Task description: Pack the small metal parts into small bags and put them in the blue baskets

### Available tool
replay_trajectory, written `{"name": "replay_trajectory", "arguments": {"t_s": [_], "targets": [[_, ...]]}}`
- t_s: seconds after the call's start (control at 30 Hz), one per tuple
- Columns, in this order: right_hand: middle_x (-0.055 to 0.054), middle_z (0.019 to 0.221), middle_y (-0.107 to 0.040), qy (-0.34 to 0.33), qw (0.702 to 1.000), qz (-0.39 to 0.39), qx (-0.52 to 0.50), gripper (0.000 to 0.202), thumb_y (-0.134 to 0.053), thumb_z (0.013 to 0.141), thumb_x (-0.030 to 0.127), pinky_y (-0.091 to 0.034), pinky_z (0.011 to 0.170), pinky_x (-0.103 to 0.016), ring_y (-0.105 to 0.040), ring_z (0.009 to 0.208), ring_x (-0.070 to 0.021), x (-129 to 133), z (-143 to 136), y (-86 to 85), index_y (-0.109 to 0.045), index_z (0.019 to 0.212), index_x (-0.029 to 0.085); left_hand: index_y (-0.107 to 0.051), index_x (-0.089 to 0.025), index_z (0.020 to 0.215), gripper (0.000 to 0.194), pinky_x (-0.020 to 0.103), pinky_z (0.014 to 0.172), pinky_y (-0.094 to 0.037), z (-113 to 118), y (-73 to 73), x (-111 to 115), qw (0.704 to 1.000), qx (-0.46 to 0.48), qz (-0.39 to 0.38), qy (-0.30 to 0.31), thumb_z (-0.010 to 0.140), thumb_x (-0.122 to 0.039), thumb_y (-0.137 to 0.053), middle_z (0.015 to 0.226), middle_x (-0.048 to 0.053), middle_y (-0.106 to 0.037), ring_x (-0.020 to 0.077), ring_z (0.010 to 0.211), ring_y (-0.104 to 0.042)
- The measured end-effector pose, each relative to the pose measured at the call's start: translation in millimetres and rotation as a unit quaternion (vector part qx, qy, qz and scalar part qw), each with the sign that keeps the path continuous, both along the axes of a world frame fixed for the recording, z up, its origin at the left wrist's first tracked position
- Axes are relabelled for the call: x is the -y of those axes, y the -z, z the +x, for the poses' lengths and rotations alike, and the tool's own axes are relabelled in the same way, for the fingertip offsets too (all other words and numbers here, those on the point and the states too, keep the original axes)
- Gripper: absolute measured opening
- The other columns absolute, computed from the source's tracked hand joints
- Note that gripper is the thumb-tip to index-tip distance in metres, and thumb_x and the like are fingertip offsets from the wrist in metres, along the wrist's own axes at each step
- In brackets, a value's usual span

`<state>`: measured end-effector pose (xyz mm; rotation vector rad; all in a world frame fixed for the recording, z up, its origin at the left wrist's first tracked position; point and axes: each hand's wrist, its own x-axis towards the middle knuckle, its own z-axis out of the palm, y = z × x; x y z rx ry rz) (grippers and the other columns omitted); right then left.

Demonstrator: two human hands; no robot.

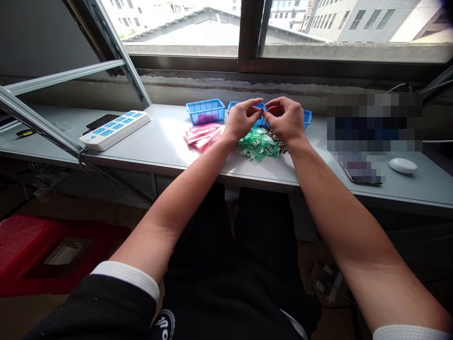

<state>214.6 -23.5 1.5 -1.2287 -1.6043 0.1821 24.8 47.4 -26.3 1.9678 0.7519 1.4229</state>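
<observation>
My left hand [243,119] and my right hand [287,120] meet above the back of the table, fingertips pinched around a small dark piece [262,111]. Both hands hold this piece between them; its shape is too small to make out. Right below them lies a pile of green plastic packets [260,145], with a heap of small brown pieces [282,145] at its right side. Pink packets [203,137] lie fanned out to the left. Behind my hands are blue baskets, partly hidden; one blue basket [205,113] at the left holds something pink.
A white power strip [116,130] lies on the table [166,153] at the left, beside a metal frame [120,61]. To the right are a phone-like slab [361,172], partly blurred, and a white mouse [403,165]. A red stool [21,250] stands on the floor at the left.
</observation>
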Motion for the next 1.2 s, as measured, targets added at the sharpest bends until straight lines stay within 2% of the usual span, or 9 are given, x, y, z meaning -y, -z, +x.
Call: {"name": "replay_trajectory", "arguments": {"t_s": [0.13,0.27,0.37,0.47,0.57,0.67,0.77,0.93,1.2], "targets": [[-0.012,0.111,-0.094,0.001,1.000,-0.005,0.020,0.019,-0.095,0.098,0.021,-0.077,0.115,-0.064,-0.091,0.108,-0.0390,5,-5,-2.5,-0.088,0.112,0.032,-0.086,-0.021,0.164,0.056,0.047,0.120,-0.075,2,-0.2,1,1.000,0.003,-0.002,-0.003,0.109,-0.023,-0.093,0.124,0.010,-0.099,0.0303,0.120,-0.096],[-0.013,0.113,-0.094,0.018,1.000,-0.009,0.013,0.015,-0.095,0.101,0.025,-0.077,0.112,-0.065,-0.091,0.110,-0.0399,6,-7,-4.4,-0.082,0.104,0.032,-0.097,-0.020,0.126,0.027,0.041,0.109,-0.072,-1,-8.0,14,0.999,-0.014,0.003,-0.039,0.119,-0.045,-0.089,0.110,0.010,-0.097,0.0273,0.110,-0.093],[-0.012,0.114,-0.093,0.035,0.999,-0.011,0.017,0.019,-0.095,0.101,0.028,-0.076,0.112,-0.065,-0.090,0.112,-0.0396,9,-6,-5.8,-0.077,0.100,0.033,-0.096,-0.022,0.102,0.047,0.038,0.100,-0.069,-5,-16.1,26,0.998,-0.041,0.006,-0.042,0.118,-0.065,-0.091,0.101,0.010,-0.096,0.0262,0.104,-0.091],[-0.011,0.115,-0.094,0.026,0.999,-0.010,0.028,0.020,-0.094,0.099,0.027,-0.075,0.117,-0.064,-0.090,0.117,-0.0394,14,-7,-7.9,-0.076,0.099,0.034,-0.098,-0.024,0.102,0.048,0.038,0.102,-0.070,-8,-19.7,31,0.999,-0.047,-0.005,-0.025,0.110,-0.072,-0.099,0.106,0.010,-0.098,0.0271,0.107,-0.092],[-0.011,0.117,-0.096,-0.004,1.000,-0.005,0.023,0.016,-0.091,0.097,0.024,-0.076,0.118,-0.062,-0.091,0.116,-0.0387,19,-9,-9.2,-0.079,0.099,0.035,-0.100,-0.025,0.110,0.036,0.041,0.108,-0.073,-8,-16.4,24,0.999,-0.036,-0.016,-0.011,0.107,-0.061,-0.104,0.118,0.011,-0.101,0.0298,0.115,-0.094],[-0.011,0.116,-0.096,-0.017,1.000,0.001,0.002,0.011,-0.088,0.100,0.026,-0.077,0.117,-0.063,-0.092,0.113,-0.0386,18,-11,-7.7,-0.081,0.100,0.034,-0.101,-0.023,0.116,0.016,0.045,0.116,-0.074,-7,-10.5,14,0.999,-0.013,-0.030,-0.011,0.106,-0.035,-0.102,0.128,0.013,-0.101,0.0306,0.122,-0.095],[-0.012,0.113,-0.095,-0.003,1.000,-0.006,-0.027,0.008,-0.087,0.104,0.031,-0.079,0.113,-0.068,-0.092,0.109,-0.0393,11,-10,-4.1,-0.080,0.100,0.033,-0.100,-0.022,0.119,0.017,0.047,0.122,-0.074,-5,-8.3,9,0.999,0.001,-0.049,-0.015,0.103,-0.019,-0.096,0.130,0.013,-0.100,0.0296,0.125,-0.094],[-0.012,0.111,-0.093,0.005,1.000,-0.016,-0.023,0.015,-0.093,0.102,0.034,-0.080,0.111,-0.068,-0.091,0.108,-0.0397,4,-6,-2.0,-0.079,0.097,0.033,-0.100,-0.023,0.118,0.022,0.050,0.130,-0.073,-4,-13.5,14,0.998,0.003,-0.056,0.008,0.100,-0.013,-0.093,0.130,0.012,-0.100,0.0312,0.133,-0.093],[-0.006,0.103,-0.092,-0.013,1.000,-0.012,-0.002,0.019,-0.086,0.093,0.023,-0.078,0.109,-0.060,-0.088,0.099,-0.0333,13,-8,-5.6,-0.087,0.110,0.032,-0.090,-0.023,0.153,0.048,0.053,0.124,-0.074,-1,-8.0,8,0.998,0.018,-0.054,0.015,0.106,-0.024,-0.099,0.124,0.011,-0.098,0.0346,0.129,-0.096]]}}
